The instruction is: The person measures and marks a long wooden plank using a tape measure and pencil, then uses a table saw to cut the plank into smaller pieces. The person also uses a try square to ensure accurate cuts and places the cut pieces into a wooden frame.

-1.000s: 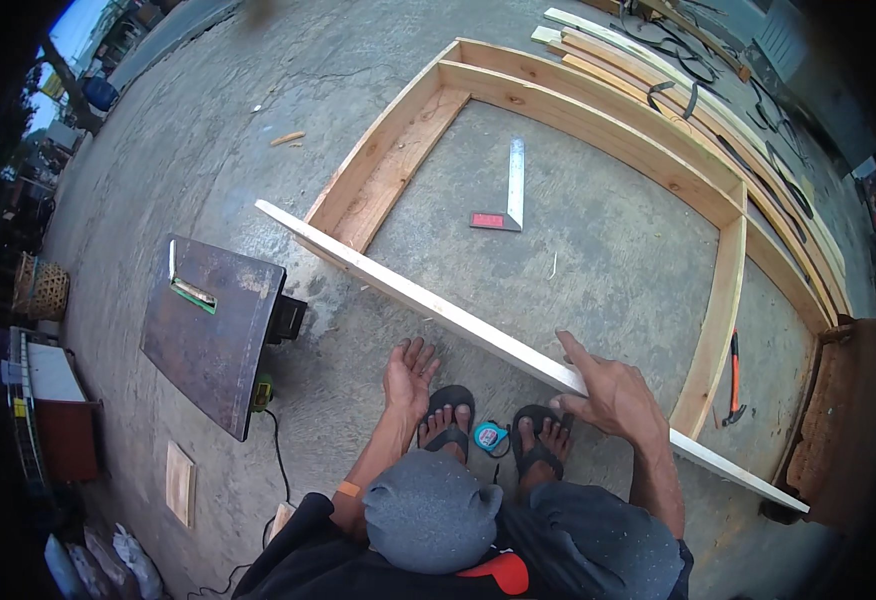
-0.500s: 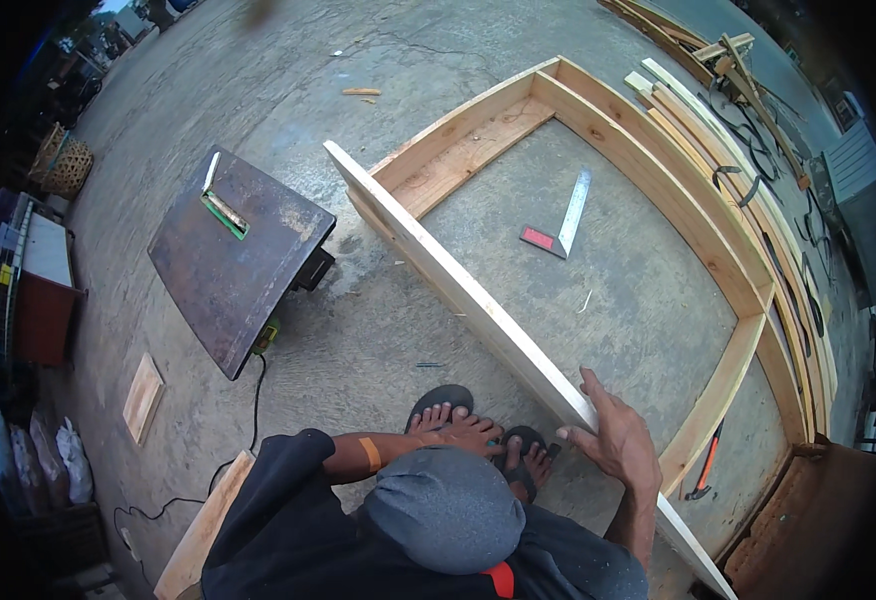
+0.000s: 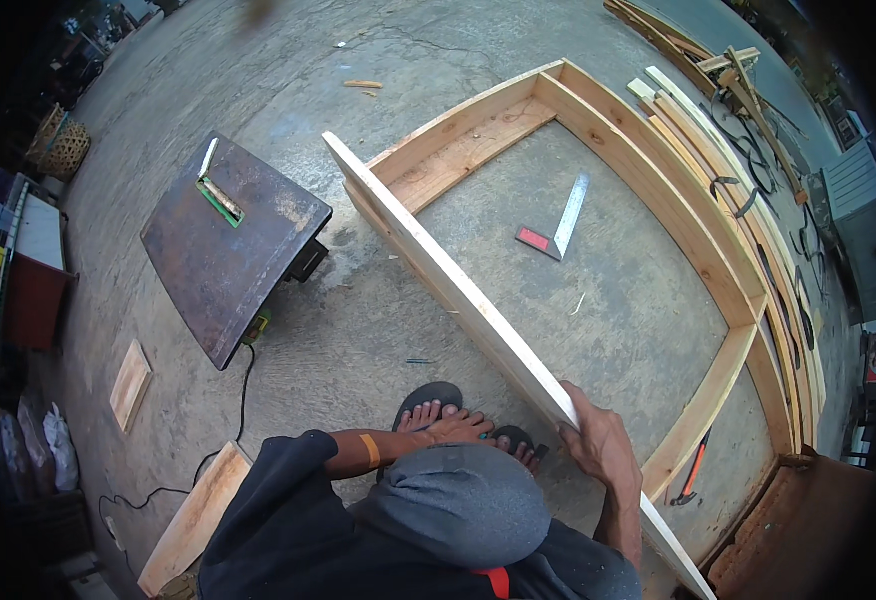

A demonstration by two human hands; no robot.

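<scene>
A long pale board (image 3: 458, 280) stands on edge along the near side of a wooden frame (image 3: 648, 165) on the concrete. My right hand (image 3: 603, 440) wraps round the board's top edge near its lower right part, fingers on the far side. My left hand (image 3: 463, 428) is low in front of my sandalled feet (image 3: 428, 405); its fingers are partly hidden, and I cannot make out whether they hold anything. A try square (image 3: 563, 230) with a red-faced stock lies on the ground inside the frame. Beside the frame's right crosspiece rests a hammer (image 3: 693, 472) with an orange handle.
A dark metal saw table (image 3: 233, 250) stands to the left, its cord (image 3: 246, 400) trailing toward me. Nearby lie a short board (image 3: 131, 385) and a wider plank (image 3: 193, 520). Long timber strips (image 3: 758, 230) are stacked beyond the frame, with black straps. A woven basket (image 3: 63, 150) sits far left.
My right hand has closed more firmly over the board's edge, its raised fingers now curled down behind it. The view has shifted slightly; the left hand stays low by my feet.
</scene>
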